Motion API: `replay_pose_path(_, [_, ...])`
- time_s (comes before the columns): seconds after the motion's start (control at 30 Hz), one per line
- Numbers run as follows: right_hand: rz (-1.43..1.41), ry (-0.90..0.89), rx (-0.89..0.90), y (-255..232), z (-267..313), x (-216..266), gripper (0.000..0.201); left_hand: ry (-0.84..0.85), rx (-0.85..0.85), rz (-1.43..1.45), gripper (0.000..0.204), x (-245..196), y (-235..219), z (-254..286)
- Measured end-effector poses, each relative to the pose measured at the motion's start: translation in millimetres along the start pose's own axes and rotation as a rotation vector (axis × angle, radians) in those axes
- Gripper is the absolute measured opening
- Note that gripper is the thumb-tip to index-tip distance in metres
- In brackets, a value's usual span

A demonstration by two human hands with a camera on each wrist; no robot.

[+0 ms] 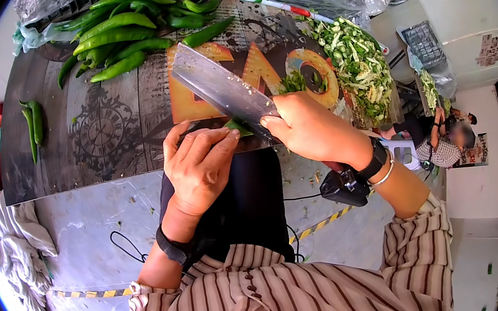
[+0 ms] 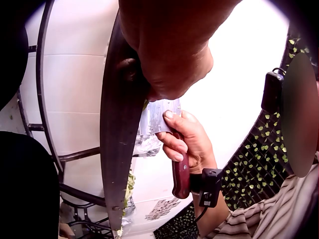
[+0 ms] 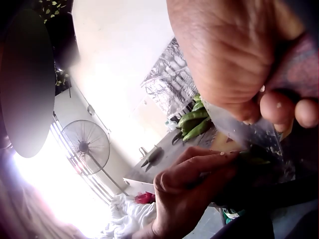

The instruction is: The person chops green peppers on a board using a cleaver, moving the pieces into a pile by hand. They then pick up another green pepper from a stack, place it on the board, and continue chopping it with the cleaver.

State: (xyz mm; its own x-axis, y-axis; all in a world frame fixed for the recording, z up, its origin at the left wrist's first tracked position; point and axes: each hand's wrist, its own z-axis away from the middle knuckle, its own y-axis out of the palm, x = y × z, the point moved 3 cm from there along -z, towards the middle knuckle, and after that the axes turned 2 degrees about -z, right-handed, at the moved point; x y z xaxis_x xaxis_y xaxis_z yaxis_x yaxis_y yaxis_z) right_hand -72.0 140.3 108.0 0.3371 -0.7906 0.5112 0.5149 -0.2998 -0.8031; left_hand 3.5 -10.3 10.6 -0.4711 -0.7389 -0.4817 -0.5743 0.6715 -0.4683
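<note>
- The left hand [image 1: 199, 162] is bending its fingers over the pepper [image 1: 238, 128], pressing it to the table [image 1: 50, 175] at the near edge.
- The right hand [image 1: 314, 125] is closing round the knife [image 1: 221, 83], its thumb lying on the blade; no gap is showing in that grip.
- The pepper is lying between the left fingertips and the blade, mostly hidden.
- The blade could be nicking those fingertips if they are reaching too far forward.
- The pepper could be rolling or slipping off the edge if the press is slackening.
- Counting: one knife, one pepper under the fingers, two peppers [image 1: 37, 120] lying apart at the left.
- The pile [image 1: 120, 34] is overlapping too much for a sure count; the cuttings [image 1: 360, 65] are too many to count.
</note>
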Motion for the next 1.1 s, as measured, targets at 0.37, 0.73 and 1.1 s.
replay_pose_path(0.37, [0.025,-0.072,-0.022,4,0,-5,0.027,-0.002,0.012,-0.030,0.020,-1,0,-1])
replay_pose_path(0.73, [-0.483,0.127,-0.050,12,12,-31,0.026,-0.006,0.067,-0.096,0.017,-6,-1,0])
replay_pose_path(1.1, [-1.108,0.096,-0.303,37,71,-80,0.022,-0.089,0.124,-0.098,0.025,-14,-6,-7])
